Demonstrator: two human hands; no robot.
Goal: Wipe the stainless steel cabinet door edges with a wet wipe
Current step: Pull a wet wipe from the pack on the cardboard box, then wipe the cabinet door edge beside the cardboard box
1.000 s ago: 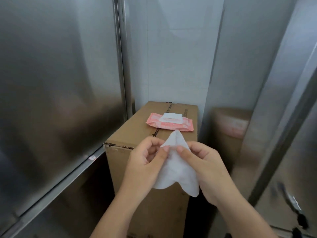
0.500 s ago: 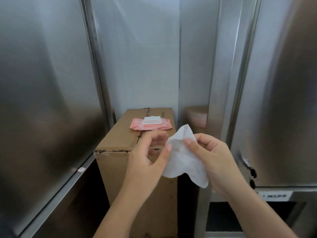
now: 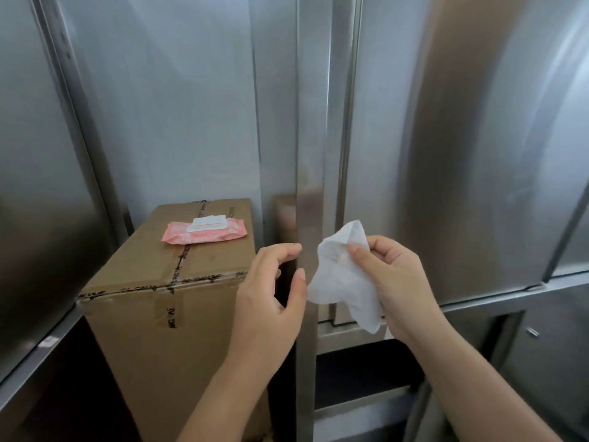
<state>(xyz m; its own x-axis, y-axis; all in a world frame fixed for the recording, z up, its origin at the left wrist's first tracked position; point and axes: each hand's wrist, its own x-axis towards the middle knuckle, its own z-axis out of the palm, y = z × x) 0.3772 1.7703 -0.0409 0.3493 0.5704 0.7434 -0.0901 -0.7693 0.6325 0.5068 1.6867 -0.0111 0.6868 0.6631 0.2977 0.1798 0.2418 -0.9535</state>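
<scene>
The crumpled white wet wipe (image 3: 342, 279) sat right of centre in the lower frame, its long axis near upright, one bunched tip pointing up and a loose corner hanging down. The right hand (image 3: 393, 283) pinched it between thumb and fingers. The left hand (image 3: 271, 301) was just beside it, fingers loosely curled and holding nothing. Behind them the vertical edge (image 3: 345, 122) of the stainless steel cabinet door (image 3: 462, 154) ran up the frame. At lower left a pink wipe pack (image 3: 204, 232) lay on a cardboard box (image 3: 153, 314).
</scene>
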